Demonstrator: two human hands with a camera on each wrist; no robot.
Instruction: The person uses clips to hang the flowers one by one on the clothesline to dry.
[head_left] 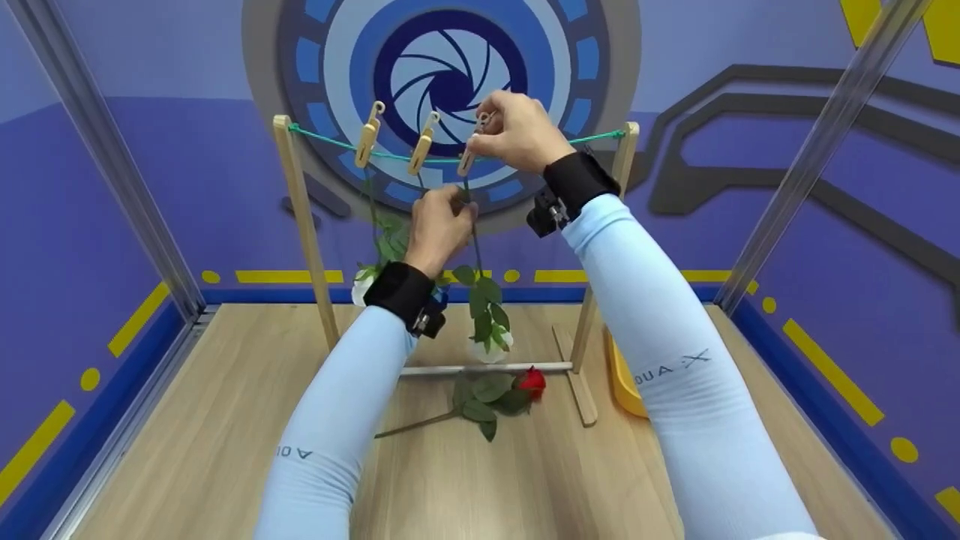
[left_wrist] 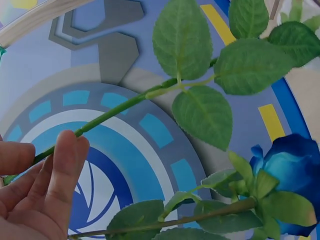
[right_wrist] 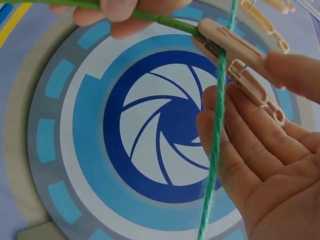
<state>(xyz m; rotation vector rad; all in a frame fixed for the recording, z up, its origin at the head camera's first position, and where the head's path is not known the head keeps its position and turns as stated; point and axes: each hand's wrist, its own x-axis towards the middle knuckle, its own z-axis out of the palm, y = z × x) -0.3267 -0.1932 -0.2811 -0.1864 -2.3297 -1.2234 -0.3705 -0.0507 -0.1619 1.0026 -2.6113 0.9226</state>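
Note:
In the head view, my left hand (head_left: 437, 231) pinches the green stem (left_wrist: 115, 110) of a white rose (head_left: 491, 349) that hangs head down. Above it, my right hand (head_left: 519, 133) holds a pale clothespin (right_wrist: 237, 52) between thumb and fingers. The right wrist view has this pin on a green cord (right_wrist: 216, 130), with the stem's end at its tip. Two more clothespins sit on the cord to the left, the nearer one (head_left: 421, 152) and the farther one (head_left: 366, 145). Below them hang a blue rose (left_wrist: 295, 185) and another white rose (head_left: 362, 288).
The cord runs between two wooden posts, left (head_left: 304, 217) and right (head_left: 625, 161). A red rose (head_left: 532, 383) with leaves lies on the wooden table (head_left: 480, 487) before the rack's lower bar (head_left: 540, 367). Behind my right forearm stands a partly hidden yellow container (head_left: 624, 382).

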